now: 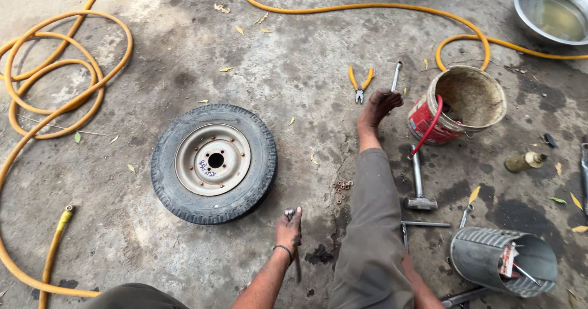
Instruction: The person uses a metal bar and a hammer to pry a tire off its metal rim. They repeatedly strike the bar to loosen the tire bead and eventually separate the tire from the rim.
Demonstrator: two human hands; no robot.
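- The yellow hose (pixel 61 107) lies in big loops on the stained concrete floor (pixel 294 58), on the left side and along the top.
- The wheel (pixel 214 162), a tyre on a pale steel rim with a centre hole, lies flat on the floor, just left of the left hand.
- One trouser leg (pixel 375 223) is stretched forward, and the bare foot (pixel 378 107) points at the orange-handled pliers (pixel 360 83).
- The dirty red bucket (pixel 460 105) stands right of the foot; a hammer (pixel 419 186) lies below it.
- A ribbed metal can (pixel 503 261) lies on its side at the lower right.
- The left hand (pixel 289 228) reaches forward with a straight forearm; its fingers are clenched around a metal wrench (pixel 294 238), whose head rests near the tyre edge.
- The right hand is hidden behind the leg, so its fingers cannot be judged.
- Small rusty nuts (pixel 342 188) lie in a heap beside the leg.
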